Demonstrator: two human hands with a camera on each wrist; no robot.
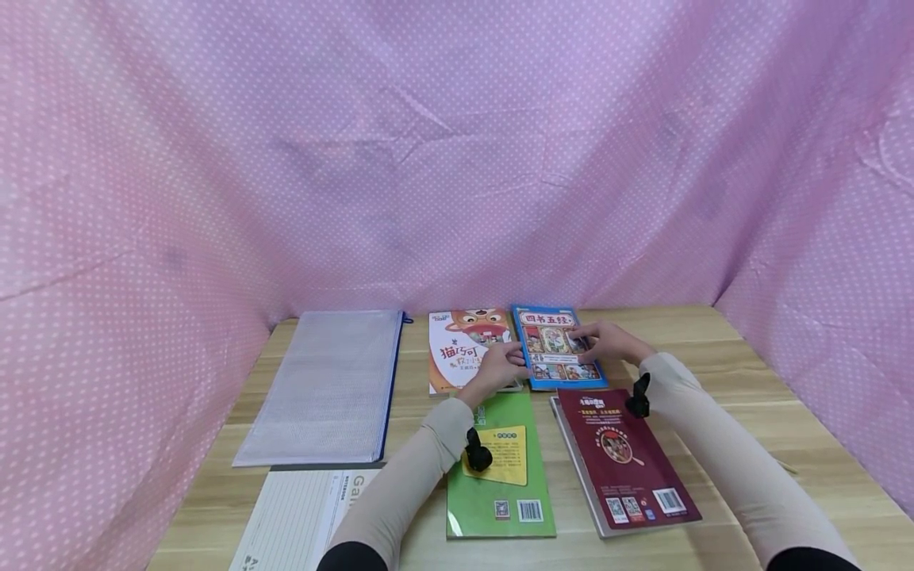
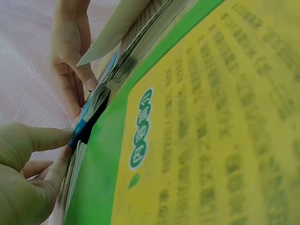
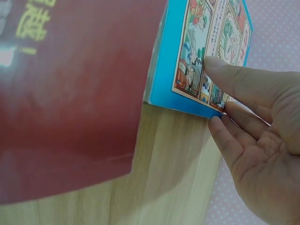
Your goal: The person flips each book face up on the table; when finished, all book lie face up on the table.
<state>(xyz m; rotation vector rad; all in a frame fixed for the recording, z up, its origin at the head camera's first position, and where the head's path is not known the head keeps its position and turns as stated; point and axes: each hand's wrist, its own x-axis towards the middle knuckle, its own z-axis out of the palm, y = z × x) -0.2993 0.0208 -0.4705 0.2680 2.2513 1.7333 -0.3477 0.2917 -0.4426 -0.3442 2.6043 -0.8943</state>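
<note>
A blue-bordered book with cartoon panels on its cover lies at the back of the table. My left hand is at its left edge; in the left wrist view that hand's thumb and fingers pinch the book's blue edge. From the other side my right hand grips the right edge. Its thumb presses on the cover, while the other fingers meet the edge. A white picture book with an orange cartoon animal lies just left, partly hidden by my left hand.
Nearer me lie a green book with a yellow panel and a dark red book, under my forearms. On the left are a translucent mesh zip pouch and a notebook. A pink dotted cloth hangs behind the wooden table.
</note>
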